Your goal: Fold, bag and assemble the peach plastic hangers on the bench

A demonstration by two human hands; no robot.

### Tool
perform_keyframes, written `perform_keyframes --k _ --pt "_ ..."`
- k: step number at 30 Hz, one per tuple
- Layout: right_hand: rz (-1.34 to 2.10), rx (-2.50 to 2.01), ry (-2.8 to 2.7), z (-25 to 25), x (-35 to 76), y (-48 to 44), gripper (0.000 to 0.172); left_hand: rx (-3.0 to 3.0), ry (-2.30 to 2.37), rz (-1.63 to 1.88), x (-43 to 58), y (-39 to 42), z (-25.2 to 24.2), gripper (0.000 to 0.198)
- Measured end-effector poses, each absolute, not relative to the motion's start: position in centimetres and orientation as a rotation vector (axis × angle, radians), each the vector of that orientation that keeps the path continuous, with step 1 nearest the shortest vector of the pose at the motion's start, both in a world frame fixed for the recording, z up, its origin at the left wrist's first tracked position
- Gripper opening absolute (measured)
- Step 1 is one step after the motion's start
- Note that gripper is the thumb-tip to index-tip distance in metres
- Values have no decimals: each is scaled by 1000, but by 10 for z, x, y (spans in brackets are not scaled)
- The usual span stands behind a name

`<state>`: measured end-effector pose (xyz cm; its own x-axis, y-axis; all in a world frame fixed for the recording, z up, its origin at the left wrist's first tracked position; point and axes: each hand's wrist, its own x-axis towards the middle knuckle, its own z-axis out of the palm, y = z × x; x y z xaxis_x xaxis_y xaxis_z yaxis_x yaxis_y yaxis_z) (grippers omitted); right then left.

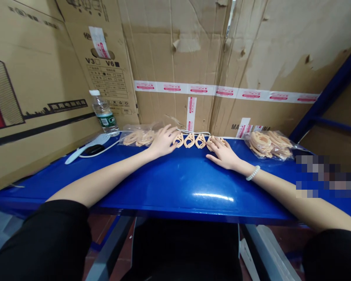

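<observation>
Peach clips (190, 140) in a row under splayed left hand (163, 143) and splayed right hand (224, 155); more in bags (139, 137)

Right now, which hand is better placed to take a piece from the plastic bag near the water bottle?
Left, probably. The left hand rests right beside that bag, while the right hand lies past the row of pieces, farther off.
</observation>
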<state>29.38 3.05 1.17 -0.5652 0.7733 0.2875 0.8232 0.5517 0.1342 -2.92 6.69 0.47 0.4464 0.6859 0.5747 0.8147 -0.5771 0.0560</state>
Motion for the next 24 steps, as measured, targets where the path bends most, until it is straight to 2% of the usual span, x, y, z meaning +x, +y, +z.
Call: perform_keyframes --k 3,6,12,14,19,24 --pt "-393 -1117 -2550 13 289 14 51 -2272 -1479 -925 -55 74 9 68" --pt "-370 -995 -2538 10 285 10 38 -2169 -1580 -857 -71 78 8 71" --pt "-350 -916 -2615 7 286 15 27 -2111 -1688 -802 -81 85 -8 27" --pt "-355 -909 -2607 8 287 14 24 -2124 -1666 -847 -81 87 -10 20" --pt "-301 -898 -2487 20 294 17 19 -2221 -1472 -1191 -66 77 -2 12" --pt "-201 -906 -2164 43 309 19 18 -2546 -779 -1413 -27 33 17 11"
